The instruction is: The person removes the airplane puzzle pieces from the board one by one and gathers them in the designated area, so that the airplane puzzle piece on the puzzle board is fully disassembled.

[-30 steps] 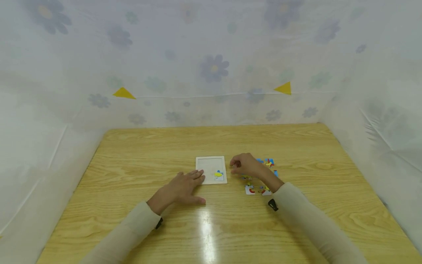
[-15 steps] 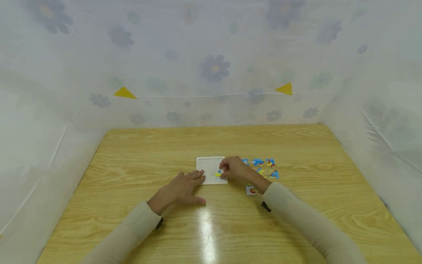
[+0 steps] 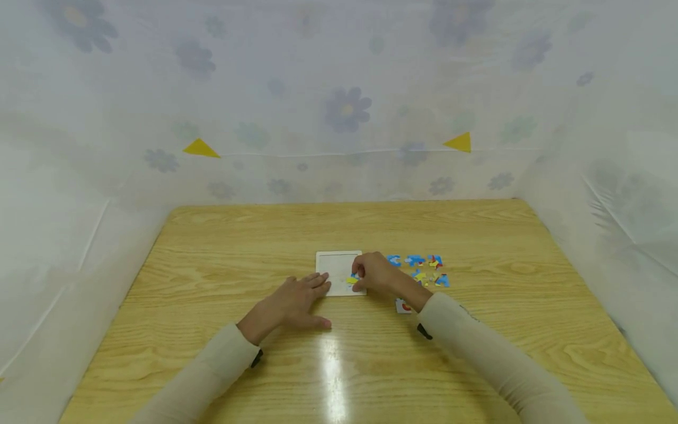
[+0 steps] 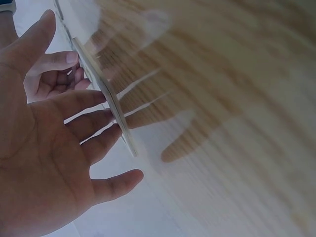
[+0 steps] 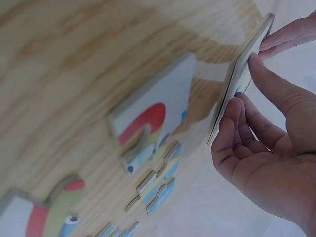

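Observation:
A shallow white puzzle tray [image 3: 339, 252] lies on the table. In its near right corner sits a puzzle piece [image 3: 351, 280] with yellow and blue print. My right hand [image 3: 377, 273] reaches over the tray's right edge, its curled index finger and thumb on either side of that piece, partly hiding it. The right wrist view shows the thumb and index finger [image 5: 237, 106] against the tray [image 5: 242, 61]. My left hand [image 3: 296, 300] lies with spread, straight fingers, their tips on the tray's left edge; in the left wrist view, fingers [image 4: 94, 121] touch the tray side.
Right of the tray, loose puzzle pieces [image 3: 415, 259] lie in rough rows, some hidden by the right forearm. One nearer piece [image 3: 404, 306] shows a red curve. The wooden table [image 3: 238, 235] meets a flowered white curtain [image 3: 275, 118] behind.
My right hand has moved left from beside the loose pieces to the tray's near right corner, then shifted only slightly. The left hand has stayed on the tray's left edge.

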Motion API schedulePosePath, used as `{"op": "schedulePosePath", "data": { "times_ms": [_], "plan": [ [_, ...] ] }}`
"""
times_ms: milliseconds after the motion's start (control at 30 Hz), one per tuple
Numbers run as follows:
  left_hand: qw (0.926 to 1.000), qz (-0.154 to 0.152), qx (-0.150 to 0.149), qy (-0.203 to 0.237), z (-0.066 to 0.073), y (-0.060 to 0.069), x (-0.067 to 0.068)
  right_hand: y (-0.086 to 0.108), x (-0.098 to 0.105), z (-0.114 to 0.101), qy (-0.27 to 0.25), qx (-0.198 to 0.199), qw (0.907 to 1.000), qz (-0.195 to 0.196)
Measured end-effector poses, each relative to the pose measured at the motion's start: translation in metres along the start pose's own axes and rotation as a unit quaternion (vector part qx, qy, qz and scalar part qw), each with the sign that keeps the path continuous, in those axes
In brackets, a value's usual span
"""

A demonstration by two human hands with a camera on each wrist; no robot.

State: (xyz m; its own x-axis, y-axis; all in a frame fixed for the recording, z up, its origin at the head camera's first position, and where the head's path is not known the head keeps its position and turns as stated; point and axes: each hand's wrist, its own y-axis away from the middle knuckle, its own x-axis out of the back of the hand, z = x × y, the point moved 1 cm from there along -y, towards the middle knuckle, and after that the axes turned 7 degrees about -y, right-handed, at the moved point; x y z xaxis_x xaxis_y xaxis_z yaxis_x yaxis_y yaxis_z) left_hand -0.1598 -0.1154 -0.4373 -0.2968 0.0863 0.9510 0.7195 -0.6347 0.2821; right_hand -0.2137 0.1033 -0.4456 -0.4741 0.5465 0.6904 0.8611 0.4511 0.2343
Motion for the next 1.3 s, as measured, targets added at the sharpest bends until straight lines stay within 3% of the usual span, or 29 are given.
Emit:
{"op": "schedulePosePath", "data": {
  "times_ms": [200,433,800,1033,1300],
  "plan": [
    [1.0000,-0.001,0.001,0.003,0.000,-0.001,-0.001,-0.001,0.000,0.000,-0.004,-0.005,0.9999,-0.008],
    [0.9999,0.002,-0.002,0.010,0.000,0.000,0.002,-0.003,0.001,0.002,-0.013,-0.001,0.9999,0.010],
    [1.0000,0.002,-0.004,-0.003,0.000,-0.001,0.001,-0.002,0.005,0.007,-0.015,0.057,0.9979,0.027],
    [1.0000,-0.002,0.001,-0.003,0.000,-0.001,0.001,0.000,0.011,0.007,-0.043,0.055,0.9976,0.004],
    [1.0000,-0.002,0.000,0.006,-0.001,0.000,0.000,0.010,0.024,0.013,-0.069,0.080,0.9944,-0.008]
  ]
}}
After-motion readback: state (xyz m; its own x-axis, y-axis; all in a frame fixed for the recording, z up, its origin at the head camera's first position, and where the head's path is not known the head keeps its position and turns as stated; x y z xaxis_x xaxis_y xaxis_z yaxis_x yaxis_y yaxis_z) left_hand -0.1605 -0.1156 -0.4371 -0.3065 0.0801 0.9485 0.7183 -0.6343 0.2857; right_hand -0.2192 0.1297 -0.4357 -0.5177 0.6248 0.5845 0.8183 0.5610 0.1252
